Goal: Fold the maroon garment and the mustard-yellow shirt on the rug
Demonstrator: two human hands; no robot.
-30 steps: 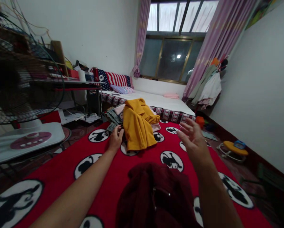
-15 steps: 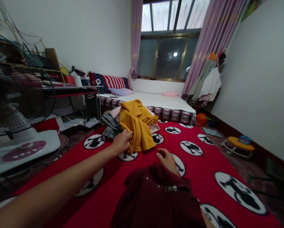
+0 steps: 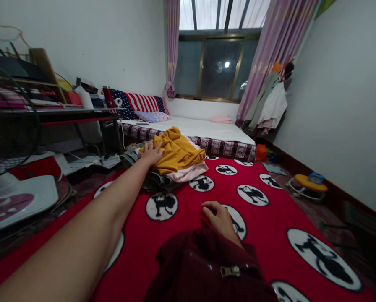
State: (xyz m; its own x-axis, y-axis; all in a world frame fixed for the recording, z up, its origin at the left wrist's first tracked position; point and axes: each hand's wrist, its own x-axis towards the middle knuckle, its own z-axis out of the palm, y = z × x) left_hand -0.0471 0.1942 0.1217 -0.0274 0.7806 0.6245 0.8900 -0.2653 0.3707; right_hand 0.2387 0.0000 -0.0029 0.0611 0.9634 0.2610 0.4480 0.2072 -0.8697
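Note:
My left hand (image 3: 152,154) lies with its fingers spread on a mustard-yellow garment (image 3: 181,153), which rests crumpled on a pile of clothes. Under it, a pale pink garment (image 3: 191,172) and dark greenish-grey clothing (image 3: 158,182) stick out. My right hand (image 3: 219,216) pokes out of a maroon garment with a zipper (image 3: 203,268), which is draped around my wrist and forearm close to me. Its fingers are loosely curled, with a gap to the thumb and no cloth visible between them.
A red blanket (image 3: 188,209) with white-and-black round figures spreads beneath the clothes. Beyond it stands a low bed (image 3: 197,126). On the left are a fan (image 3: 14,138) and a cluttered desk (image 3: 90,115); a yellow stool (image 3: 307,182) stands right.
My left hand has moved forward and let go of the yellow garment's edge, which is now folded back onto the pile. The right hand stays nearly still; the view has shifted slightly.

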